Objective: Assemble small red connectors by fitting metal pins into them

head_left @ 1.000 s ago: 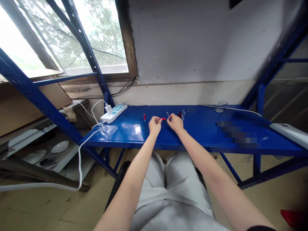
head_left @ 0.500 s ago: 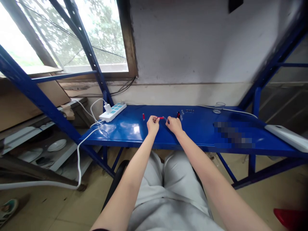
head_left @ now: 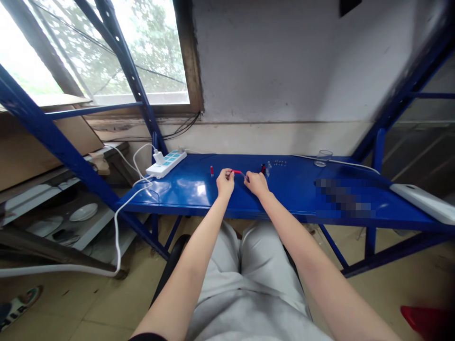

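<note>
My left hand (head_left: 225,182) is closed in a pinch on the left end of a small red tube (head_left: 236,171), held just above the blue table (head_left: 185,189). A thin clear piece (head_left: 242,174) continues from the tube's right end into the fingers of my right hand (head_left: 256,183), which are closed on it. Whether the two pieces are joined is too small to tell. To the left a similar red piece with a clear lower end (head_left: 212,171) stands upright. Right behind my right hand are dark-red pieces (head_left: 263,168) and several clear little pieces (head_left: 268,167).
A row of tiny parts (head_left: 280,163) lies farther back. A glass (head_left: 323,158) stands at the back right, near a blurred-out patch (head_left: 343,198) and a white device (head_left: 423,201). On the left lies a power strip (head_left: 166,164); its white cable (head_left: 116,232) hangs over the edge.
Slightly more of the red tube shows between my hands, and my left hand has shifted a little. At the lower left, a shoe on the floor has come further into view.
</note>
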Action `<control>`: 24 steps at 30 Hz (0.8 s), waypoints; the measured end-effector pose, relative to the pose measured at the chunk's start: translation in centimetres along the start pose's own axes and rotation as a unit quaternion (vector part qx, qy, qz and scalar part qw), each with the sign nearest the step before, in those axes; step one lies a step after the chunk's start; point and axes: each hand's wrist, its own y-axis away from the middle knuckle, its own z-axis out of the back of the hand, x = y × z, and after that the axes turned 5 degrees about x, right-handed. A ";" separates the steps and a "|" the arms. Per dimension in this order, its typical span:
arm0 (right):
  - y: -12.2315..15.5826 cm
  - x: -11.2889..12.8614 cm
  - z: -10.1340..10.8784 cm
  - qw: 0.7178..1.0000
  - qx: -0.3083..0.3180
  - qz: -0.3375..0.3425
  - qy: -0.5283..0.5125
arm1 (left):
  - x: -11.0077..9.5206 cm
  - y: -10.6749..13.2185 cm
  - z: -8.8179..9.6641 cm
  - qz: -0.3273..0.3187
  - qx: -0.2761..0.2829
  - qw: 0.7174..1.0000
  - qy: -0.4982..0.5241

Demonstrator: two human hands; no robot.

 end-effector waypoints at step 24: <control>0.1 -0.4 -0.2 0.998 -0.009 -0.033 -0.047 | -1.3 1.3 0.0 -0.165 0.113 0.971 -0.134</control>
